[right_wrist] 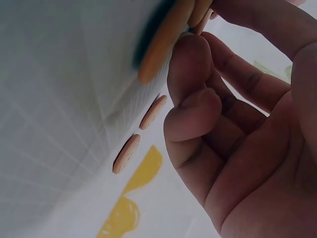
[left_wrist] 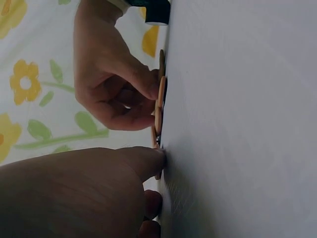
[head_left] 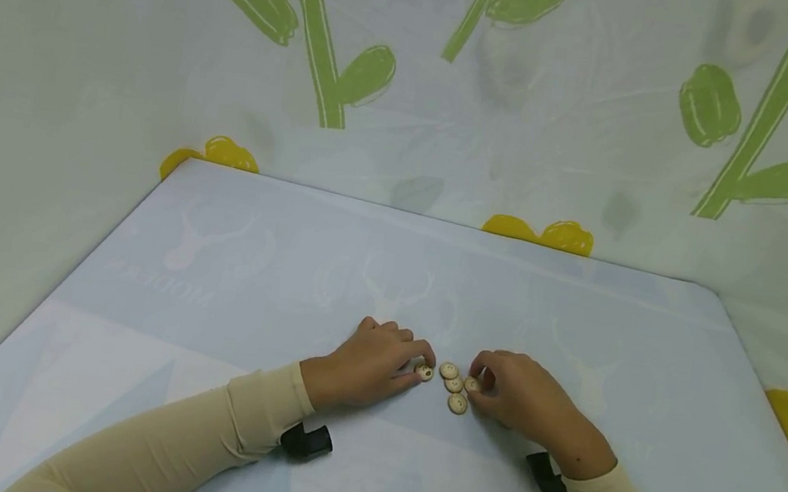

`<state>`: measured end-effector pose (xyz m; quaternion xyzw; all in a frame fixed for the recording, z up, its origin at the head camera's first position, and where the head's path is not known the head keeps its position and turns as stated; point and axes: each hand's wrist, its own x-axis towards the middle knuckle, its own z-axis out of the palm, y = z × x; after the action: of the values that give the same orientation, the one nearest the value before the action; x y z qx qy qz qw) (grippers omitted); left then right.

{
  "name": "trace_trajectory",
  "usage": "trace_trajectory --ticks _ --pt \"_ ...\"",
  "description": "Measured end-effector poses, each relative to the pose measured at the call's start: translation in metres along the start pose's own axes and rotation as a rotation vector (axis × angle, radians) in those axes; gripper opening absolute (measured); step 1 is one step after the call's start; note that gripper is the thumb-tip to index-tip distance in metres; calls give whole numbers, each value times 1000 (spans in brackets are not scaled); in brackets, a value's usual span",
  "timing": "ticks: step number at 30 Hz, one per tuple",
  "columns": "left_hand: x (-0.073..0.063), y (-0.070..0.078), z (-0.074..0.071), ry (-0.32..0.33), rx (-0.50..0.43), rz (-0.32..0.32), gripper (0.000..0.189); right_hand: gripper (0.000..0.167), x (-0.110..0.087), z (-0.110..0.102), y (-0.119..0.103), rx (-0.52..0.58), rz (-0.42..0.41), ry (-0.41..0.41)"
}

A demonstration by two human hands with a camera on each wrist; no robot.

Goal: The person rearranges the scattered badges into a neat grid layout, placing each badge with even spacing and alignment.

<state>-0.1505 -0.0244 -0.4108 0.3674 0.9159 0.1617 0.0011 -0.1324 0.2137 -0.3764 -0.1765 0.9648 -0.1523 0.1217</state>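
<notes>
Several round wooden buttons lie close together on the table [head_left: 252, 394]. My left hand [head_left: 372, 362] pinches a wooden button [head_left: 426, 373] between thumb and forefinger, at the left of the group. From the right, my right hand [head_left: 528, 395] holds another wooden button [head_left: 472, 385] the same way, down at the table top. Between the hands are three more: an upper button [head_left: 449, 370], a middle button [head_left: 453, 385] touching or overlapping it, and a lower button [head_left: 457, 404]. In the right wrist view, two buttons, one of them a flat button [right_wrist: 127, 153], lie beyond the curled fingers.
A pale cloth or wall [head_left: 412, 114] with green leaves and yellow flowers rises behind the table's far edge. Black wrist straps or mounts, such as the left one [head_left: 307, 442], sit under both wrists near the table top.
</notes>
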Motion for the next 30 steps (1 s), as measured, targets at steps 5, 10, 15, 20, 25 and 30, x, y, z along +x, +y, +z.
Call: trace_trajectory --ticks 5,10,15,20,25,30 --pt "0 -1 1 6 2 -3 19 12 1 0 1 18 -11 -1" --pt "0 -1 1 -6 1 -8 20 12 1 0 0 28 4 -15" --pt "-1 -2 2 -21 -10 -10 20 14 0 0 0 20 11 -25" --pt "-1 -1 1 -7 -10 -2 20 16 0 -3 1 13 25 -14" --pt "-1 -1 0 -4 -2 4 20 19 -1 -7 5 -9 27 16" --pt "-1 -1 1 0 1 5 19 22 0 -8 7 -6 33 34"
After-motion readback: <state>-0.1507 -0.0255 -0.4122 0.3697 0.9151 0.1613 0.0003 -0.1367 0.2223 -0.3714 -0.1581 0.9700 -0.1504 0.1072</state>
